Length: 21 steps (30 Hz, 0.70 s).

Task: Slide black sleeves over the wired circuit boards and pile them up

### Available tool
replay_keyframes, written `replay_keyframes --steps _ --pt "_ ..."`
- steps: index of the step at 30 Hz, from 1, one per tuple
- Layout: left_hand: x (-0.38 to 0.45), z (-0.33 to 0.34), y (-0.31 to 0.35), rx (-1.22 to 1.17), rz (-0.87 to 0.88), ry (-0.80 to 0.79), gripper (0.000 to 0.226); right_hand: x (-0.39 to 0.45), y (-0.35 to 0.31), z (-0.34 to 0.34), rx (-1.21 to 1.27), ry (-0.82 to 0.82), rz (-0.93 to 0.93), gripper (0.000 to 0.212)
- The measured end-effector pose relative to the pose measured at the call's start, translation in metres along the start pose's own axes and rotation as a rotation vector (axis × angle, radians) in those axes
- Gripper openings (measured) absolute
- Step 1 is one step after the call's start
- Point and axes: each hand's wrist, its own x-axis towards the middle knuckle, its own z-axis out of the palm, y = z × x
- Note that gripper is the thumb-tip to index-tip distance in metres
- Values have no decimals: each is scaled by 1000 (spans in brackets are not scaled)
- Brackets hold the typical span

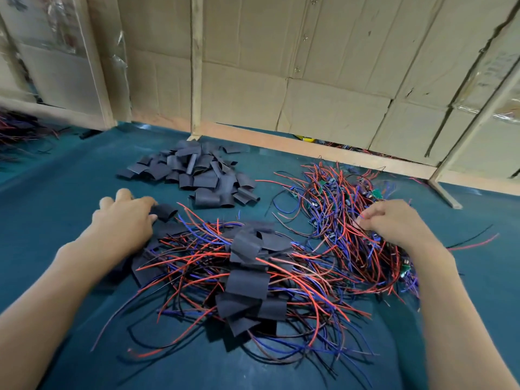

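Observation:
A heap of empty black sleeves (197, 175) lies at the back centre of the teal table (56, 192). On the right sits a tangle of bare green circuit boards with red, blue and black wires (346, 209). In front of me spreads a pile of sleeved boards (247, 277), their wires fanning out. My left hand (126, 218) pinches a single black sleeve (166, 211) at the left edge of that pile. My right hand (394, 220) is closed on wires in the bare-board tangle; the board itself is hidden.
A wall of cardboard sheets on a wooden frame (281, 80) closes off the back of the table. More wires (17, 130) lie at the far left beyond a wooden post (98, 80). A loose red and black wire (475, 240) lies at the right.

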Motion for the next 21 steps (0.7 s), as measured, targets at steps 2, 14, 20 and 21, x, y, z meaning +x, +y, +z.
replay_keyframes --steps 2,14,20,21 --pt "0 1 4 -70 95 9 42 -1 4 -7 122 -25 18 12" --pt "-1 -2 -1 -396 493 29 60 0 22 -34 586 76 68 32" --pt "7 3 -11 -427 546 84 32 1 16 -27 674 168 -26 24" --pt "8 4 -11 -437 553 87 30 1 14 -27 698 189 -50 24"
